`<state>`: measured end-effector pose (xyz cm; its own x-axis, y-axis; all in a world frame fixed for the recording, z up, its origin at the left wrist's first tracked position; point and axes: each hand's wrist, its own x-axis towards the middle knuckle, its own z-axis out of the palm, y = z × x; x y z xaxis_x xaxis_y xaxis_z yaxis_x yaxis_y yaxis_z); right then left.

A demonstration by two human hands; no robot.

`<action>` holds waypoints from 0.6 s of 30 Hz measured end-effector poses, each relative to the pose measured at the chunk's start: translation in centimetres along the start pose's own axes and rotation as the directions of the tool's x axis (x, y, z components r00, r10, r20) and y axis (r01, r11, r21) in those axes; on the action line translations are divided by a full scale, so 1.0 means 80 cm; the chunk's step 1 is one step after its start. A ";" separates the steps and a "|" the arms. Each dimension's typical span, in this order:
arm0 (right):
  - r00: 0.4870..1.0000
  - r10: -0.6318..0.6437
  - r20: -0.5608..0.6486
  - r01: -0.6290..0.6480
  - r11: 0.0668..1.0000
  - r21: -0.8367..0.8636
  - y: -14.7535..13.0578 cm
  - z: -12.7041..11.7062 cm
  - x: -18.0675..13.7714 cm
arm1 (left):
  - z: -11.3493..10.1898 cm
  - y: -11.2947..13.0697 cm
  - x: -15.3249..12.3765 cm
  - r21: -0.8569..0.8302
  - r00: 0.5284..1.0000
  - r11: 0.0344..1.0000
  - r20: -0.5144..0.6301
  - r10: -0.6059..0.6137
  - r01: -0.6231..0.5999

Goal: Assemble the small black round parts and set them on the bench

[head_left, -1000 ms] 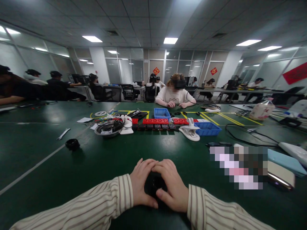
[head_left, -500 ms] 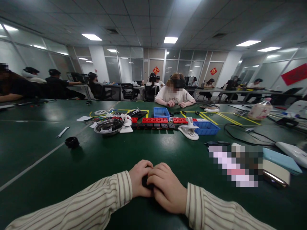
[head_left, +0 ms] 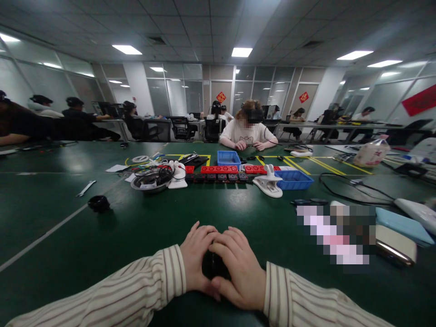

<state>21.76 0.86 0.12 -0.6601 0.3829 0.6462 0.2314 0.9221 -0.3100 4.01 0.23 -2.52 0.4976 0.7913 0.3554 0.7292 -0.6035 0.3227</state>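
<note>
My two hands are cupped together round a small black object point(head_left: 213, 266) on the green table point(head_left: 143, 231), close to my body. My left hand point(head_left: 195, 259) curls over its left side, with the thumb underneath. My right hand point(head_left: 238, 268) covers its right side, and its fingertips touch the left hand's. Most of the black object is hidden between my palms, so I cannot name it. Both sleeves are striped.
A metal bowl of cables point(head_left: 151, 180), red and black blocks point(head_left: 220, 174), a white clamp point(head_left: 269, 184) and two blue bins point(head_left: 294, 180) lie across the middle. A black round part point(head_left: 98, 203) and a wrench point(head_left: 85, 188) lie to the left. Flat devices point(head_left: 395, 245) lie on the right. A person point(head_left: 250, 131) sits opposite.
My hands closed tight over the black object half a second ago; now they have spread slightly, so more of it shows between them. The view has shifted a little.
</note>
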 end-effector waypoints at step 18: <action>0.975 -0.188 0.117 0.180 0.981 0.075 0.005 -0.002 0.005 | 0.000 -0.007 0.011 -0.219 0.988 0.975 0.145 0.058 -0.025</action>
<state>21.71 1.37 0.39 -0.7708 0.1941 0.6067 0.0550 0.9692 -0.2402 3.99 1.26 -2.41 0.6024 0.7606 0.2422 0.5957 -0.6303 0.4978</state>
